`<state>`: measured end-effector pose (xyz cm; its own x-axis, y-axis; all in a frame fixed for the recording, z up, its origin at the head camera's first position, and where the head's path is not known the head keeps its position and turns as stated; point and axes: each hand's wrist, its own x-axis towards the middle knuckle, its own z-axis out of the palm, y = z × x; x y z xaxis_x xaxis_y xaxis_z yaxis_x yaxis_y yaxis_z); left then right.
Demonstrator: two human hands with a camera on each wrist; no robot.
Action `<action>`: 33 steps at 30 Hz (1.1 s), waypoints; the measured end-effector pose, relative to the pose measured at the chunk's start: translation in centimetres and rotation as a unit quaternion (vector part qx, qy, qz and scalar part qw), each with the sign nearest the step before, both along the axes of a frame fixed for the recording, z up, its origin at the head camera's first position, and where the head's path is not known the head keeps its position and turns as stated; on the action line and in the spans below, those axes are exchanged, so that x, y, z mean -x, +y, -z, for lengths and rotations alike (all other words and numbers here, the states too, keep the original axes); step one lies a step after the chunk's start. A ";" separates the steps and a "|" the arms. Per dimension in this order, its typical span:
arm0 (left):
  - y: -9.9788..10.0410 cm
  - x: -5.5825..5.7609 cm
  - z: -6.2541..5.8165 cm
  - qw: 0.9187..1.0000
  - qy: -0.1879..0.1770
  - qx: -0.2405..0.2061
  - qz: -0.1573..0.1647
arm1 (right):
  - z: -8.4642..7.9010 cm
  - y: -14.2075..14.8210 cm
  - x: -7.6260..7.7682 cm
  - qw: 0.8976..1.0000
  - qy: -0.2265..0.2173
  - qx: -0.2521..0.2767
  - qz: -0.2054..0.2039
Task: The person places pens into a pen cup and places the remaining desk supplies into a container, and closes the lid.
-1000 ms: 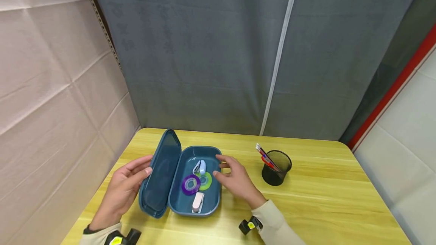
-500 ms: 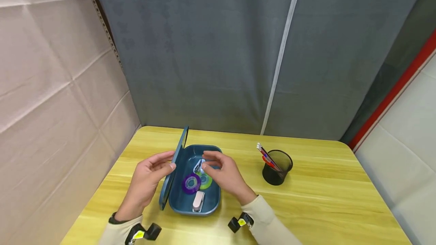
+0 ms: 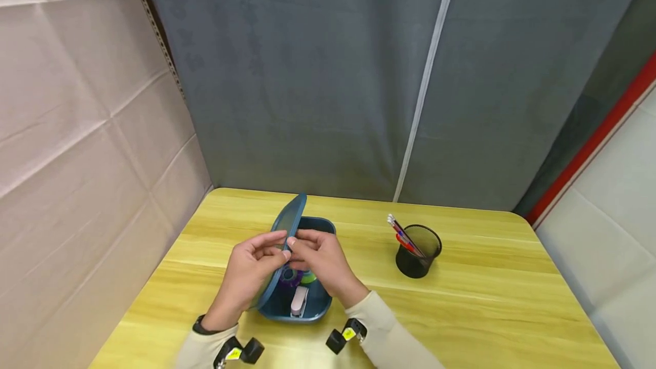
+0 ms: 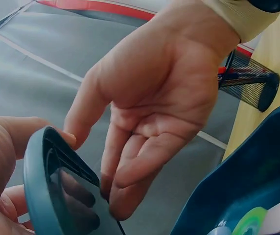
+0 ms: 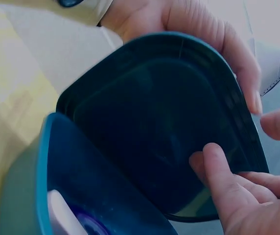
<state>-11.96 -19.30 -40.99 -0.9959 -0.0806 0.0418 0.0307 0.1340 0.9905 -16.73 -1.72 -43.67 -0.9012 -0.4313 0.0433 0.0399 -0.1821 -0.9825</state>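
Observation:
A dark blue plastic box (image 3: 320, 306) stands on the table, its hinged lid (image 3: 292, 218) tilted up over the left side. My left hand (image 3: 246, 278) is against the lid's outer face, with its thumb at the rim. From the other side, my right hand (image 3: 323, 261) reaches over the box. Its thumb touches the lid's rim and its fingers lie by the inner face (image 5: 145, 122). Inside the box are a small pale pink stapler (image 3: 299, 300), a purple tape roll (image 3: 290, 277) and a green tape roll (image 3: 308, 277), partly covered by the right hand and lid.
To the right of the box is a black mesh pen cup (image 3: 413, 263) with several pencils and a red pen (image 3: 405, 241) leaning in it. Behind the yellow wooden table (image 3: 487, 289) hangs a grey curtain (image 3: 307, 101). A pale cloth wall (image 3: 92, 130) is on the left.
The lid has swung rightward from leaning open to partly over the box, pushed by my left hand. My right hand has moved left from the box's right rim to the lid's edge.

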 end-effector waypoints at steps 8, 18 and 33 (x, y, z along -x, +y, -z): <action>0.9 0.2 0.6 1.000 -0.006 -0.006 0.019 | -0.3 -0.1 -0.4 0.999 -0.033 -0.003 0.035; 0.6 0.6 1.2 0.999 -0.015 -0.010 0.040 | 0.0 0.2 -0.4 0.995 -0.063 -0.029 0.075; -5.9 2.1 3.6 0.990 -0.068 0.124 0.018 | 0.8 2.1 -0.4 0.993 -0.060 -0.043 0.088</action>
<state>-14.10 -25.21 -44.56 -0.9957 -0.0485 -0.0793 -0.0917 0.3747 0.9226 -16.33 0.42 -44.48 -0.9593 -0.2642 -0.0994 0.1329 -0.1124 -0.9847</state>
